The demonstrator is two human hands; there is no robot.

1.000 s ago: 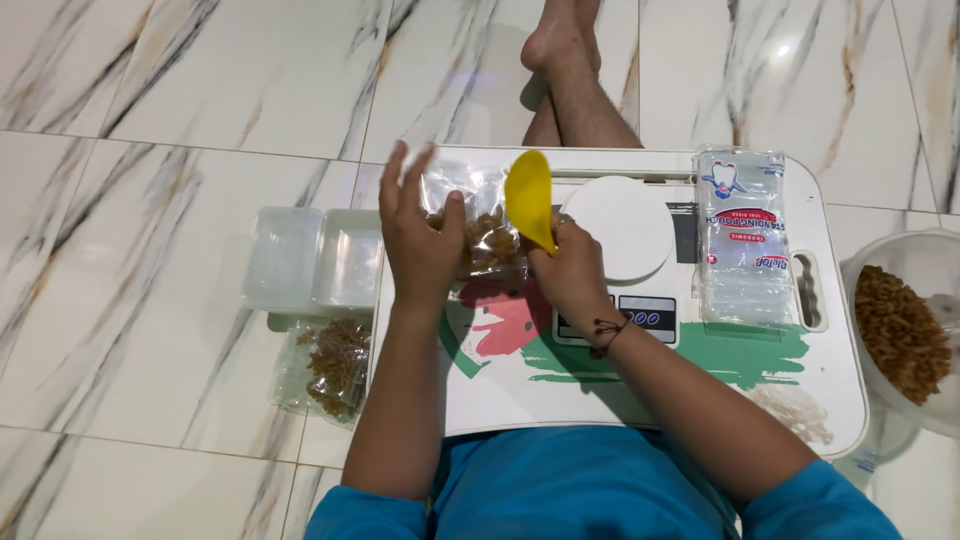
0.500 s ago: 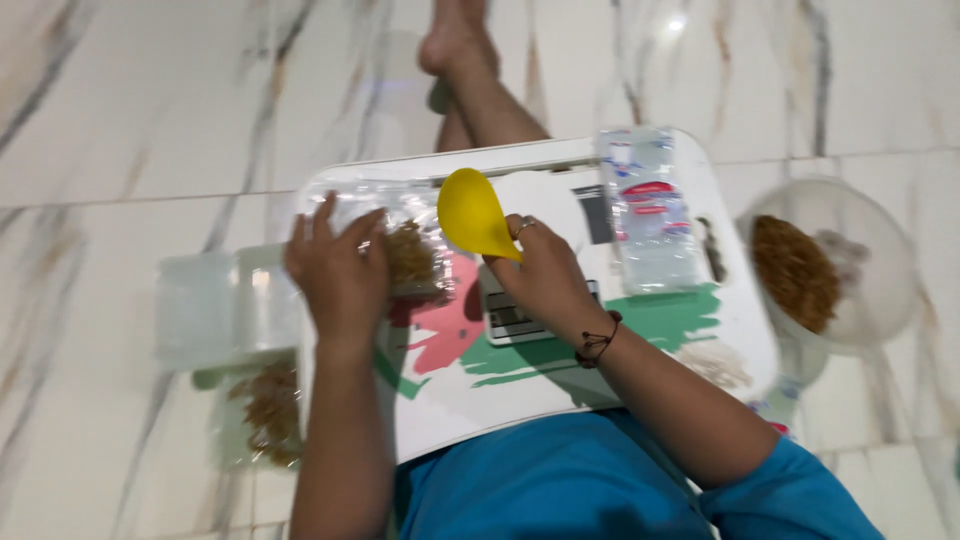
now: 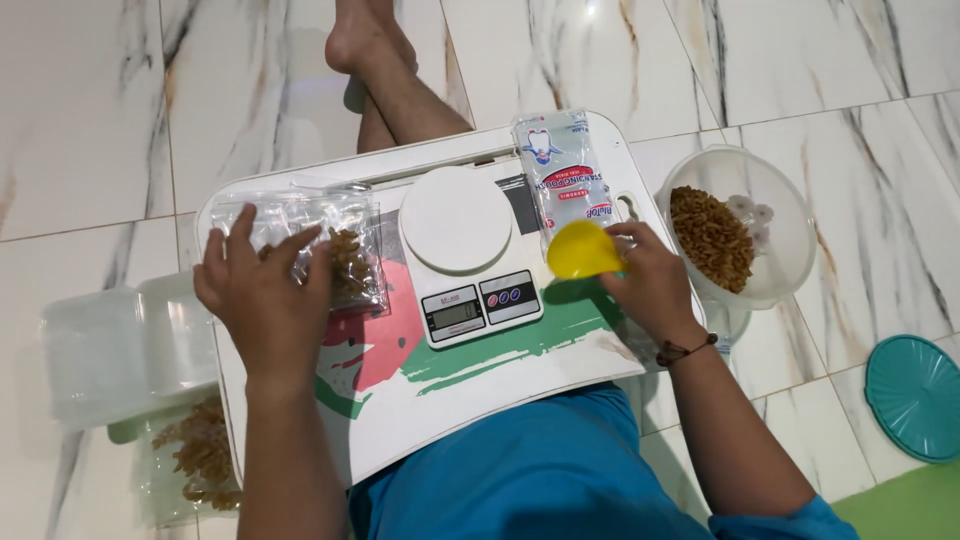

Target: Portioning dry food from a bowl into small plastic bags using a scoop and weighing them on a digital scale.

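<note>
From the head camera, the left hand [image 3: 262,295] presses flat, fingers spread, on a clear bag [image 3: 318,245] of brown snack lying left of the scale [image 3: 462,248]. The right hand [image 3: 652,285] pinches a yellow scoop [image 3: 582,252] just right of the scale, beside a bowl [image 3: 775,215].

The person wears a bright blue short-sleeved top, its fabric showing over the lap and at the right shoulder. A thin dark cord bracelet [image 3: 686,350] circles the wrist of the right hand [image 3: 650,285], while the left hand [image 3: 262,295] and its forearm are bare, with no ring or watch. The legs and feet are bare as well.
</note>
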